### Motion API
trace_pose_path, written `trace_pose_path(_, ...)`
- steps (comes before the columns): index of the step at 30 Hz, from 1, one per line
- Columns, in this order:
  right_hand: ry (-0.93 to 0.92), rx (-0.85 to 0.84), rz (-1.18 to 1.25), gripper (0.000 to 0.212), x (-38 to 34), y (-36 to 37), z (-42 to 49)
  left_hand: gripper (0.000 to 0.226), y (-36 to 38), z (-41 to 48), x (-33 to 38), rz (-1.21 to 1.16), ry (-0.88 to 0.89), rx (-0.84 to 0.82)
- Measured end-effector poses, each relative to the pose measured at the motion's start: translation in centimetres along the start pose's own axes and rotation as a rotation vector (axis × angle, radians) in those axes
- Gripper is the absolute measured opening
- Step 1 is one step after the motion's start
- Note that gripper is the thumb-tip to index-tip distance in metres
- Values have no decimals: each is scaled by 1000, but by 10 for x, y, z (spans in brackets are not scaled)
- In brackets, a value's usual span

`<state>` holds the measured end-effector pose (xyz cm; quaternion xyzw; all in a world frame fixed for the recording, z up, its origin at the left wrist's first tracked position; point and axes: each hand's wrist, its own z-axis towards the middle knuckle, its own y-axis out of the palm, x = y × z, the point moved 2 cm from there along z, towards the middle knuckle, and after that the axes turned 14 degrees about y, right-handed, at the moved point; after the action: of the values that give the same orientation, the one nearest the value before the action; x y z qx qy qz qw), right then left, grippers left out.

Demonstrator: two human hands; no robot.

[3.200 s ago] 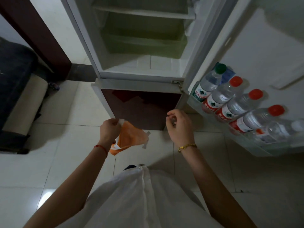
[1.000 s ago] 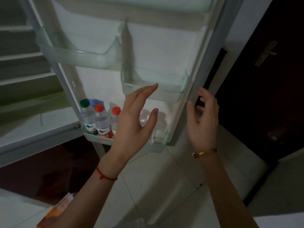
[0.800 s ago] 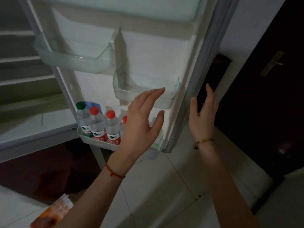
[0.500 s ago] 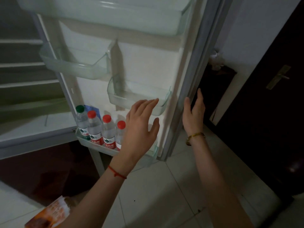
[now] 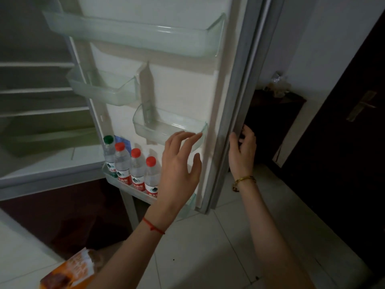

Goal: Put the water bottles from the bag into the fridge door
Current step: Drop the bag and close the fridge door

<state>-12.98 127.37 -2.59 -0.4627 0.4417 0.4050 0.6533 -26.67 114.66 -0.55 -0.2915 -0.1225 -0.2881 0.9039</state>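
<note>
- Where the floor tiles (image 5: 208, 257) meet the bottom edge of the view, an orange bag (image 5: 68, 274) lies flat, well apart from both hands.
- Left hand (image 5: 179, 167), a red string round its wrist, is spread open with fingers apart, holding nothing; it hangs in front of the lowest door shelf (image 5: 125, 184) and hides that shelf's right part.
- Right hand (image 5: 242, 153), a gold bracelet at the wrist, has its fingers curled round the outer edge of the fridge door (image 5: 231, 101), gripping it.
- Water bottles (image 5: 137, 170) stand upright in a row on the lowest door shelf, touching one another: three red caps and, farthest back, one green cap. Whether more stand behind the left hand cannot be told.
- Higher on the door, two small clear bins (image 5: 168, 130) and one long bin (image 5: 135, 32) hold nothing visible.
- Past the door, a dark wooden door (image 5: 343, 132) with a lever handle stands at the right.
</note>
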Motion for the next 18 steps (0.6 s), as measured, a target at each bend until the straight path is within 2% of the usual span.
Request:
trace_pose_path(6,-91,34,-45,30,-4,-14,-32,48,-11,-16,27,-127,36,-34)
trace_pose_path(13,-121,57,33,14,-15,-21,-85,49,-42,-41,39,-171,66,-52)
trace_pose_path(18,-187,64,98,18,-24,-14,-133,45,-76,-60,40,-179,99,12)
